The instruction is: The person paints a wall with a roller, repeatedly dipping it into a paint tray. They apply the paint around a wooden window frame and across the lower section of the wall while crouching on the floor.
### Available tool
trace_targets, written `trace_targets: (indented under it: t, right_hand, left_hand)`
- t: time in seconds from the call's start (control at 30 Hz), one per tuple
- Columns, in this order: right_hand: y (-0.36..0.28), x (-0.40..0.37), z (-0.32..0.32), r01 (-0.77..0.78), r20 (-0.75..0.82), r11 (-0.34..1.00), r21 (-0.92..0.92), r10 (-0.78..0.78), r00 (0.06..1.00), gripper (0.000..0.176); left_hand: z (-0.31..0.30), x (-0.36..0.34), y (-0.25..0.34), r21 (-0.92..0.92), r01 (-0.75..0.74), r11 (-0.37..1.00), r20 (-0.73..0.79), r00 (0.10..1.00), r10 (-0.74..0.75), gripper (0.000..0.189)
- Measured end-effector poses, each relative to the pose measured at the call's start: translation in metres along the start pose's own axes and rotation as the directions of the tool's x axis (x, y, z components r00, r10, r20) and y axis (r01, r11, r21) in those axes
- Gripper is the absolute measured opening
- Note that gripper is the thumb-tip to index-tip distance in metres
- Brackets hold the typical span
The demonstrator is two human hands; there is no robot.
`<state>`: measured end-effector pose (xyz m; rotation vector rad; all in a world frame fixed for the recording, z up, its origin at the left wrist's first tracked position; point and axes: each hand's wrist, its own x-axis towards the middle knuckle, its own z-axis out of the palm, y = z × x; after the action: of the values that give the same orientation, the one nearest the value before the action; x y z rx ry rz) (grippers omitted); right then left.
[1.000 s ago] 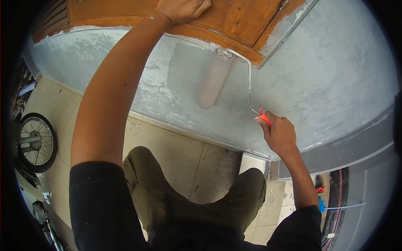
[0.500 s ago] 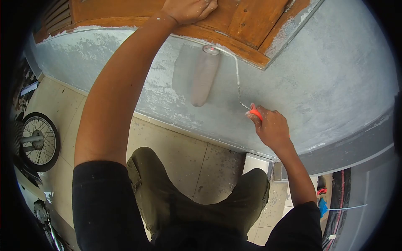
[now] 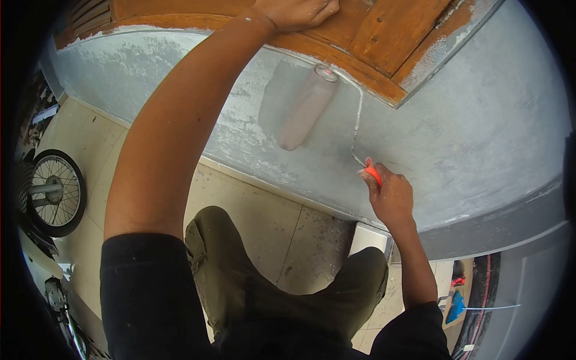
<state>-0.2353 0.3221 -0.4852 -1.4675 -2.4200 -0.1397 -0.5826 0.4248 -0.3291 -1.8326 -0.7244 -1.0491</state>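
My right hand (image 3: 393, 195) is closed around the orange handle of a paint roller (image 3: 309, 108). From the handle a bent white metal rod runs up to the far end of the roller sleeve, which lies slanted on the grey wall (image 3: 462, 144), just below a wooden frame (image 3: 336, 57). An evenly coated darker grey area surrounds the sleeve; to its left the wall is patchy white. My left hand (image 3: 300, 13) is up at the top edge, against the brown wood, its fingers curled. Whatever those fingers may hold is hidden.
Paint-spotted floor tiles (image 3: 246, 198) stretch between my knees and the wall's base. A motorcycle wheel (image 3: 57, 192) stands at the left. By my right knee is a white block (image 3: 367, 238). A blue object (image 3: 455, 307) with a thin stick lies at lower right.
The roller sleeve has tilted more and its upper end has shifted right along the wall. My view has moved slightly left, and both hands appear further right or lower.
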Motion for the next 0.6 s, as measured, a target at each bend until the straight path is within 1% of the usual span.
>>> trace_targets:
  t: [0.03, 0.1, 0.17, 0.2, 0.23, 0.27, 0.33, 0.37, 0.43, 0.57, 0.6]
  right_hand:
    - [0.009, -0.012, -0.003, 0.005, 0.004, 1.0, 0.001, -0.005, 1.0, 0.032]
    - [0.025, -0.03, -0.013, -0.098, -0.014, 0.994, -0.052, 0.097, 0.995, 0.032]
    - [0.026, -0.03, -0.014, -0.109, -0.011, 0.993, -0.039, 0.109, 0.994, 0.031]
    - [0.027, -0.033, -0.013, -0.137, -0.015, 0.99, -0.021, 0.136, 0.991, 0.031]
    - [0.025, -0.027, -0.004, -0.101, -0.041, 0.995, -0.013, 0.1, 0.994, 0.03]
    - [0.016, -0.016, 0.002, -0.111, -0.041, 0.994, -0.012, 0.11, 0.993, 0.03]
    - [-0.004, 0.006, 0.011, -0.001, -0.057, 1.0, -0.006, 0.001, 0.998, 0.029]
    - [-0.009, 0.012, 0.013, -0.002, -0.058, 1.0, 0.0, 0.002, 0.998, 0.029]
    - [-0.018, 0.02, 0.012, 0.074, -0.07, 0.997, -0.015, -0.075, 0.995, 0.028]
    - [0.008, -0.007, -0.028, 0.053, -0.08, 0.999, 0.011, -0.052, 0.995, 0.025]
    - [0.017, -0.014, -0.037, 0.025, -0.11, 0.999, 0.026, -0.022, 0.994, 0.023]
  left_hand:
    - [0.001, 0.0, 0.001, -0.014, 0.003, 1.0, -0.01, 1.0, -0.004, 0.021]
    - [0.003, 0.0, -0.001, -0.018, 0.015, 1.0, -0.02, 1.0, -0.015, 0.021]
    - [0.005, -0.003, -0.002, -0.033, -0.034, 0.999, -0.084, 0.996, 0.031, 0.021]
    - [0.004, -0.005, -0.001, -0.039, -0.026, 0.999, -0.079, 0.997, 0.023, 0.021]
    - [0.005, -0.005, -0.002, -0.029, -0.031, 0.999, -0.082, 0.996, 0.028, 0.021]
    - [0.006, -0.003, -0.002, -0.016, -0.039, 0.999, -0.086, 0.996, 0.037, 0.021]
    - [0.005, -0.003, -0.001, -0.024, -0.028, 0.999, -0.067, 0.997, 0.027, 0.021]
    - [0.003, -0.002, -0.001, -0.024, -0.017, 1.0, -0.045, 0.999, 0.016, 0.021]
    - [0.002, -0.001, 0.0, -0.019, -0.029, 0.999, -0.039, 0.999, 0.029, 0.021]
    - [0.003, -0.002, -0.001, 0.012, -0.031, 0.999, -0.061, 0.998, 0.032, 0.021]
    - [0.002, -0.003, -0.001, 0.018, -0.022, 1.0, -0.067, 0.997, 0.024, 0.021]
